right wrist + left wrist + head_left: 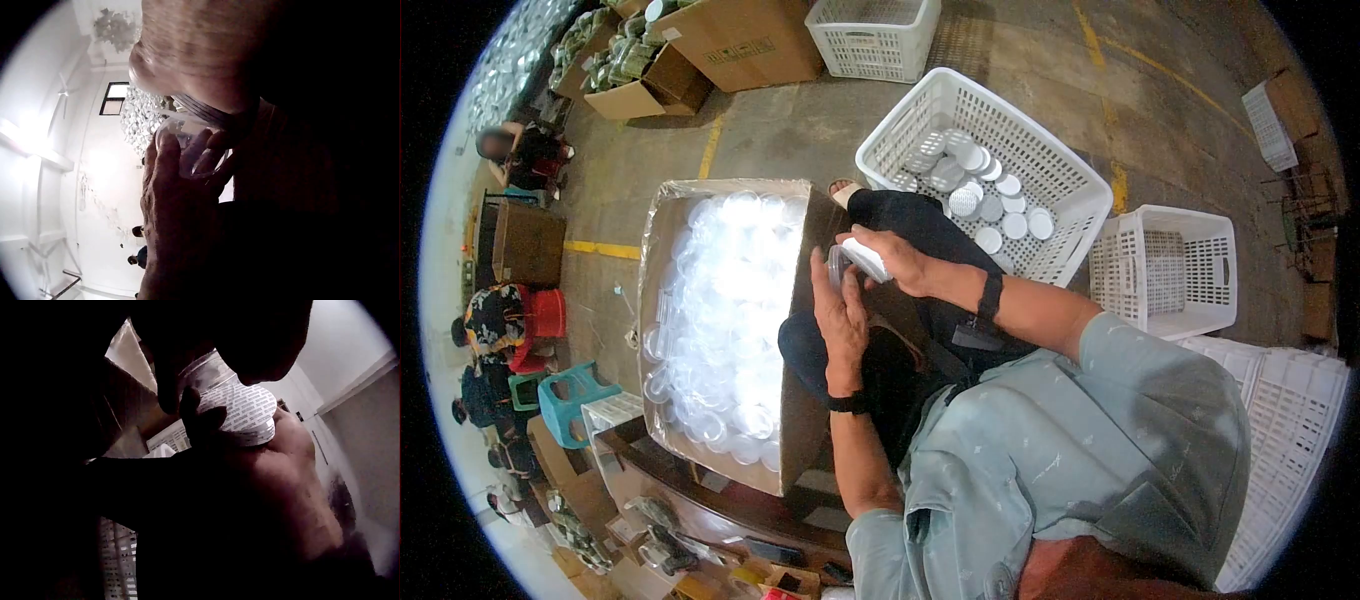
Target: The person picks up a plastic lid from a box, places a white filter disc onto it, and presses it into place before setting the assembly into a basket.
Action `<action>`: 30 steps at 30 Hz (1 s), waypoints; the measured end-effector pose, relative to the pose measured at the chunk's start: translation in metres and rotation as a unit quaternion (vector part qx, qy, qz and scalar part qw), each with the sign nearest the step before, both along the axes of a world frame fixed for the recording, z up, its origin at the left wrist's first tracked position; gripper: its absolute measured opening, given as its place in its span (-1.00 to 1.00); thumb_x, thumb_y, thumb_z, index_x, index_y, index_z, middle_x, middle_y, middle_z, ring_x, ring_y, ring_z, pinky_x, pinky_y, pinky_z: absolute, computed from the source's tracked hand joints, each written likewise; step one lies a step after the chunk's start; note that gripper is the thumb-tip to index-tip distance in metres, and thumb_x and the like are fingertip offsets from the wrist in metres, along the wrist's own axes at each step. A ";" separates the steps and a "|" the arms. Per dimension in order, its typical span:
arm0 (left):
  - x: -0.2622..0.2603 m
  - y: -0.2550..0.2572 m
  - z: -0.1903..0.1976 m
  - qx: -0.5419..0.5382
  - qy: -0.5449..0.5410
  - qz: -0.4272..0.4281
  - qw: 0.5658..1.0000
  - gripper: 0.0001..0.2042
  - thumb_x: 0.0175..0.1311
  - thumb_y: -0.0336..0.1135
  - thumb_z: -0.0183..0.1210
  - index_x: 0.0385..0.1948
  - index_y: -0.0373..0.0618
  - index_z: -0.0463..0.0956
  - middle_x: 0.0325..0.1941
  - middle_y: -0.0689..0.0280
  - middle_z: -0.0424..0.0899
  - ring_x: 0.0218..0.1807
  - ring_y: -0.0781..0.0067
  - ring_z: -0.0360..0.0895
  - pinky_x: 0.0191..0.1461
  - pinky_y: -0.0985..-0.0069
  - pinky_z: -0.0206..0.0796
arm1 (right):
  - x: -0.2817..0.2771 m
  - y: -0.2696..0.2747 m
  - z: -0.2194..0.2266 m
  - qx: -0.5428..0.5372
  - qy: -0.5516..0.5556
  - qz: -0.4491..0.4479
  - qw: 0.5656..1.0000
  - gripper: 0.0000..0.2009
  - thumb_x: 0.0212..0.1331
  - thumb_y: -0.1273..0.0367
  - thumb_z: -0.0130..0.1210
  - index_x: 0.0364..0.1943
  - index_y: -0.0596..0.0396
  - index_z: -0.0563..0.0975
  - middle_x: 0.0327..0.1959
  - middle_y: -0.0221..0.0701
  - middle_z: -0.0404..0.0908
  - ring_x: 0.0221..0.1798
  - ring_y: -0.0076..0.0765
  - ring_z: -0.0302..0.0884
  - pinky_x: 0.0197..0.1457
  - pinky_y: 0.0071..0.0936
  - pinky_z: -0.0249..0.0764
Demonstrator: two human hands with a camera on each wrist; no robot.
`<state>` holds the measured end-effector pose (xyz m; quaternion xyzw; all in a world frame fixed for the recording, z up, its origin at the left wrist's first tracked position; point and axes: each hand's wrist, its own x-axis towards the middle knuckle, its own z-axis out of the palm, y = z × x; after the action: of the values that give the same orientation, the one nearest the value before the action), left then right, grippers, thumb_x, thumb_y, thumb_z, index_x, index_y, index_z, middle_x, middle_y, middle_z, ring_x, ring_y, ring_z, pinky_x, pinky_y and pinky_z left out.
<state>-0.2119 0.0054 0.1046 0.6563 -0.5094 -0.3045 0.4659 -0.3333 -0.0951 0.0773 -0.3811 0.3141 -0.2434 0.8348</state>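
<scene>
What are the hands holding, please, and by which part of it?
The left hand holds a clear plastic container around its side. The right hand grips a stack of white printed discs; where its fingers sit is mostly hidden.

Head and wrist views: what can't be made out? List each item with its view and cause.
Wording on the printed discs: left wrist view, too small to read.
Number of printed discs: right wrist view, partly covered by the right hand.
Outlines of many clear containers: head view, washed out by glare.
Near side of the white basket, in part: head view, behind the dark trousers.
</scene>
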 end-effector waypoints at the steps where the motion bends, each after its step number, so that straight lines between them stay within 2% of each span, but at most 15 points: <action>1: -0.003 0.000 0.006 0.009 -0.006 0.013 1.000 -0.49 0.54 -0.25 -0.01 0.45 -0.10 0.11 0.17 -0.04 0.56 0.14 0.11 0.57 0.22 0.29 0.41 | 0.001 0.000 -0.003 0.000 0.000 0.001 1.000 -0.31 0.45 -0.12 -0.21 0.32 0.24 0.36 -0.03 -0.33 0.57 -0.08 -0.43 0.53 -0.20 -0.50 0.53; 3: -0.004 0.000 0.005 0.018 -0.011 0.026 0.999 -0.52 0.55 -0.29 -0.04 0.44 -0.11 0.14 0.19 -0.07 0.54 0.17 0.07 0.56 0.24 0.27 0.41 | 0.003 0.001 -0.003 -0.001 -0.016 -0.012 1.000 -0.35 0.38 -0.16 -0.10 0.22 0.13 0.46 -0.04 -0.41 0.55 -0.01 -0.44 0.50 -0.28 -0.47 0.56; 5: 0.000 0.000 -0.006 -0.066 -0.226 -0.028 0.971 -0.57 0.55 -0.34 -0.10 0.40 -0.15 0.20 0.26 -0.10 0.48 0.22 0.01 0.54 0.27 0.24 0.41 | 0.001 0.003 0.002 -0.009 -0.007 -0.012 1.000 -0.41 0.39 -0.13 -0.09 0.15 0.10 0.48 -0.06 -0.42 0.55 -0.04 -0.46 0.50 -0.29 -0.48 0.55; 9: 0.002 -0.002 -0.010 -0.046 -0.223 -0.032 0.973 -0.59 0.56 -0.36 -0.12 0.38 -0.18 0.22 0.33 -0.09 0.43 0.26 0.02 0.52 0.28 0.22 0.42 | 0.003 0.004 0.001 -0.020 0.001 -0.018 1.000 -0.53 0.41 -0.08 -0.09 0.01 0.03 0.51 -0.13 -0.43 0.55 -0.13 -0.47 0.52 -0.32 -0.49 0.53; 11: 0.007 -0.003 -0.025 -0.056 -0.052 -0.009 0.997 -0.58 0.56 -0.33 -0.12 0.38 -0.20 0.22 0.33 -0.06 0.44 0.27 0.02 0.51 0.28 0.25 0.42 | 0.003 0.003 -0.002 -0.025 0.009 -0.013 1.000 -0.53 0.42 -0.07 -0.10 0.01 0.03 0.52 -0.15 -0.43 0.55 -0.15 -0.47 0.52 -0.33 -0.49 0.52; 15: 0.011 0.004 -0.014 -0.053 -0.032 -0.023 0.998 -0.57 0.52 -0.36 -0.08 0.38 -0.16 0.25 0.33 -0.07 0.39 0.31 -0.04 0.47 0.26 0.23 0.44 | 0.003 0.007 0.003 -0.037 0.026 -0.018 0.999 -0.53 0.42 -0.07 -0.11 0.02 0.02 0.53 -0.16 -0.43 0.56 -0.20 -0.46 0.52 -0.33 -0.49 0.50; 16: 0.011 0.005 -0.011 -0.040 -0.009 -0.023 0.999 -0.55 0.50 -0.34 -0.02 0.38 -0.19 0.24 0.34 -0.08 0.39 0.32 -0.04 0.46 0.27 0.24 0.43 | 0.003 0.006 0.002 -0.036 0.026 -0.018 0.999 -0.53 0.42 -0.07 -0.11 0.02 0.02 0.53 -0.16 -0.43 0.56 -0.20 -0.46 0.52 -0.33 -0.49 0.50; 18: 0.010 0.005 -0.007 -0.027 0.014 -0.023 0.999 -0.51 0.47 -0.32 0.05 0.38 -0.22 0.23 0.34 -0.08 0.39 0.33 -0.03 0.46 0.28 0.25 0.42 | 0.002 0.002 -0.003 -0.089 0.057 0.024 0.994 -0.46 0.41 -0.07 -0.09 0.16 0.09 0.50 -0.05 -0.33 0.58 -0.11 -0.38 0.55 -0.26 -0.46 0.54; 19: 0.008 0.005 -0.005 -0.032 0.032 -0.019 0.999 -0.49 0.45 -0.32 0.08 0.38 -0.24 0.22 0.35 -0.08 0.39 0.32 -0.02 0.46 0.28 0.27 0.42 | 0.003 0.005 -0.005 -0.089 0.058 0.024 0.994 -0.46 0.41 -0.07 -0.09 0.16 0.09 0.50 -0.05 -0.33 0.58 -0.11 -0.38 0.55 -0.26 -0.46 0.54; 21: 0.006 0.006 -0.003 -0.035 0.051 -0.015 0.998 -0.46 0.42 -0.32 0.11 0.38 -0.27 0.21 0.35 -0.08 0.39 0.32 -0.01 0.47 0.28 0.28 0.41 | 0.008 0.012 -0.012 -0.154 0.110 -0.019 0.982 -0.37 0.40 -0.06 -0.08 0.31 0.18 0.40 0.14 -0.18 0.53 0.01 -0.25 0.57 -0.19 -0.42 0.59; 22: 0.006 0.006 -0.003 -0.026 0.036 -0.012 0.999 -0.45 0.42 -0.32 0.10 0.40 -0.24 0.18 0.33 -0.06 0.42 0.29 0.03 0.48 0.30 0.27 0.39 | 0.008 0.011 -0.018 -0.154 0.111 -0.018 0.982 -0.37 0.40 -0.06 -0.08 0.31 0.18 0.40 0.14 -0.18 0.53 0.01 -0.25 0.57 -0.19 -0.42 0.59; 24: 0.007 0.007 -0.002 -0.017 0.023 -0.008 1.000 -0.44 0.43 -0.32 0.09 0.41 -0.22 0.16 0.31 -0.04 0.45 0.27 0.08 0.50 0.31 0.26 0.36 | 0.009 0.009 -0.018 -0.270 0.140 -0.016 0.952 -0.31 0.39 -0.05 -0.05 0.37 0.27 0.32 0.27 -0.06 0.45 0.10 -0.14 0.57 -0.16 -0.39 0.63; 25: 0.007 0.008 -0.002 -0.011 0.051 0.005 0.999 -0.45 0.43 -0.35 0.07 0.42 -0.22 0.15 0.31 -0.05 0.45 0.27 0.08 0.49 0.31 0.26 0.37 | 0.007 0.009 -0.011 -0.270 0.140 -0.015 0.952 -0.31 0.39 -0.05 -0.05 0.37 0.27 0.32 0.27 -0.06 0.45 0.10 -0.14 0.57 -0.16 -0.39 0.63; 27: 0.008 0.008 0.001 -0.005 0.080 0.020 0.997 -0.46 0.43 -0.38 0.04 0.42 -0.22 0.15 0.31 -0.05 0.44 0.28 0.08 0.48 0.31 0.26 0.37 | 0.003 0.011 0.003 -0.182 0.137 0.004 0.974 -0.30 0.39 -0.05 -0.04 0.35 0.30 0.32 0.31 -0.03 0.40 0.08 -0.12 0.58 -0.21 -0.39 0.64; 30: 0.013 0.010 0.007 0.036 0.055 0.038 0.997 -0.48 0.45 -0.43 -0.04 0.43 -0.22 0.13 0.31 -0.09 0.42 0.29 0.05 0.46 0.33 0.26 0.35 | 0.004 0.011 -0.001 -0.187 0.126 0.005 0.974 -0.29 0.38 -0.05 -0.03 0.34 0.32 0.33 0.29 -0.03 0.42 0.08 -0.13 0.57 -0.22 -0.40 0.64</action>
<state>-0.1990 0.0150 0.1119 0.6737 -0.4461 -0.3405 0.4808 -0.3291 -0.0846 0.0766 -0.5600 0.3634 -0.2439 0.7035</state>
